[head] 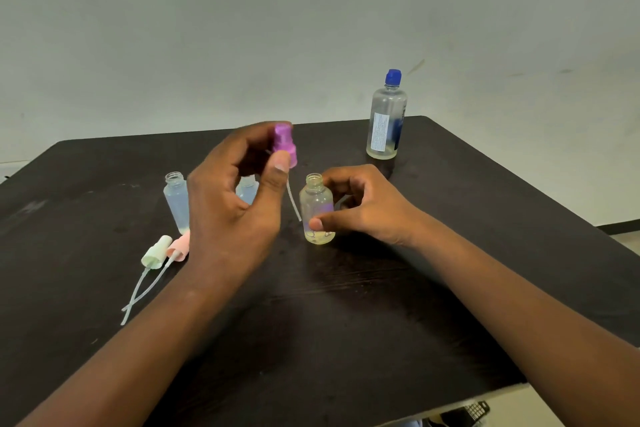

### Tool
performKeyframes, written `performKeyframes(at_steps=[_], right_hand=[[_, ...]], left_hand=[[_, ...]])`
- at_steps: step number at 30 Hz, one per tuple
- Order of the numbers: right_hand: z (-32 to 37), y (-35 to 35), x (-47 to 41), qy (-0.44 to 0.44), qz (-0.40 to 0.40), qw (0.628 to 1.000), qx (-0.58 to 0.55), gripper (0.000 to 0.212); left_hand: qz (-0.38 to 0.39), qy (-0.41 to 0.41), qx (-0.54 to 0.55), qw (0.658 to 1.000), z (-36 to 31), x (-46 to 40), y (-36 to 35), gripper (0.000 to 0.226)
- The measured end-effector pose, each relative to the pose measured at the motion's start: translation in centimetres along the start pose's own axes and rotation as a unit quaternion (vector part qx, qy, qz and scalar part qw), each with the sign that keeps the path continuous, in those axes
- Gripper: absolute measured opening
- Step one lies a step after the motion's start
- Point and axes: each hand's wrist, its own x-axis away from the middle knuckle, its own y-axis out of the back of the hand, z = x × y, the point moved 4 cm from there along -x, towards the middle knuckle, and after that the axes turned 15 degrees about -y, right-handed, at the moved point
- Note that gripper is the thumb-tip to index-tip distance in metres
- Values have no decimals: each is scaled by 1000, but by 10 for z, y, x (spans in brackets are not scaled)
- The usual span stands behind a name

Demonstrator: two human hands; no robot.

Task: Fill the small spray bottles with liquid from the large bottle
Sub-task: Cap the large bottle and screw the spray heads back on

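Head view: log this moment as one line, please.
left hand: holds purple sprayer lifted | right hand: steadies open bottle on table | big bottle: capped, upright

Soft even light across a pale wall (pixel 311 28), dark table (pixel 346 322) soaking it up, faint sheen far right beside the large bottle (pixel 387 114), weak shadows under the forearms, purple spray cap (pixel 284 144) motion-blurred, wide-angle bending at the edges

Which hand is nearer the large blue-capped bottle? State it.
Right. The right hand, holding the small open bottle, sits just in front of the large bottle; the left hand, holding the purple spray top, is farther left.
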Motion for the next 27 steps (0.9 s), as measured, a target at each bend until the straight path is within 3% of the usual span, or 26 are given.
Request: performKeyframes(at_steps=[9, 20, 27], right_hand=[[3, -5, 2, -1, 7, 998, 66, 38], [6, -8, 5, 1, 16, 996, 88, 38], [6, -7, 5, 16, 11, 998, 67, 37]], left_hand=[[-85, -8, 26, 996, 4, -5, 11, 22], [-93, -8, 24, 995, 3, -6, 12, 26], [-31, 6, 24, 999, 4, 0, 1, 19]])
